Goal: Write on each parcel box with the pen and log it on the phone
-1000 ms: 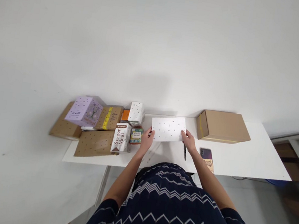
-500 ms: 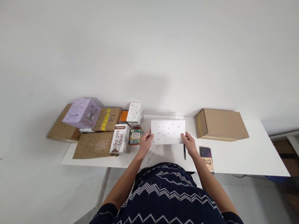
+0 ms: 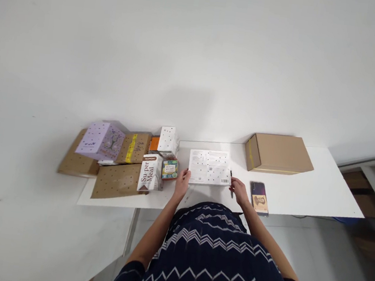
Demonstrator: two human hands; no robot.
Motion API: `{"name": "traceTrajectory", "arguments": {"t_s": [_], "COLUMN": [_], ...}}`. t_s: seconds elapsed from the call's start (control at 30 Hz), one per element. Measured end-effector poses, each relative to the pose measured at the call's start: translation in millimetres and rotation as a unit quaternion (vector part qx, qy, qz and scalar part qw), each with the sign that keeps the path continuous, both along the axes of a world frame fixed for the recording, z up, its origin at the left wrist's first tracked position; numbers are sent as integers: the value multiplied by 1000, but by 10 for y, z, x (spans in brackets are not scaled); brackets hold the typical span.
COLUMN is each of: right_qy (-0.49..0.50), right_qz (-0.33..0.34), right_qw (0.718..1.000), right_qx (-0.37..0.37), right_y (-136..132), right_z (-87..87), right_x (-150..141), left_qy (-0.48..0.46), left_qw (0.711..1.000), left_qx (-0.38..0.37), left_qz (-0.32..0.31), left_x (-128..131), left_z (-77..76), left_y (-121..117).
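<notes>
White box [image 3: 205, 166], dark-dotted, finely printed, barcoded, held between left grip [image 3: 182, 185] and right grip [image 3: 239, 191]

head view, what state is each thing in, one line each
White dotted box: printed side up, between the hands
Left hand: fingers curled, at the box's left edge
Right hand: fingers bent, by its right edge
Pen: partly hidden by the right hand; held or lying, cannot tell
Phone: lying back up
Large brown carton: closed, taped
Su-per Meal box: no open flap visible

white box [image 3: 205, 166]: between left hand [image 3: 182, 184] and right hand [image 3: 239, 190] | phone [image 3: 259, 198]: rightward
</notes>
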State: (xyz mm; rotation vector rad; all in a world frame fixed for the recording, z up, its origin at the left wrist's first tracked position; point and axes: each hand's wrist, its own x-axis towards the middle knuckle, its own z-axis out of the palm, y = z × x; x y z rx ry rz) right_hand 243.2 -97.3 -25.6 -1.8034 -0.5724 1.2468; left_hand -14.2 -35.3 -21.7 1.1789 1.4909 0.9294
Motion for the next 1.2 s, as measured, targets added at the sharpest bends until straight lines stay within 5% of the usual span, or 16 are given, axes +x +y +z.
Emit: {"name": "traceTrajectory", "arguments": {"t_s": [0.37,0.7,0.87,1.0,1.2], "right_qy": [-140,-82,-27,-45,-73], "right_qz": [89,107,115,89,76], "right_qw": [986,990,982,974,985], "right_qx": [30,45,147,205,134], "right_y": [83,82,108,159,70], "right_z": [191,213,253,193,-21], "right_x": [-55,-2,35,44,-14], "left_qy": [-10,-78,-119,-107,-38], "left_qw": [999,992,989,991,998], "left_qx": [-20,-42,1,35,-30], "left_qz": [-24,-84,-85,-66,-30], "left_x": [71,26,18,26,-45], "left_z": [-13,87,161,117,-76], "left_y": [-46,114,98,92,46]}}
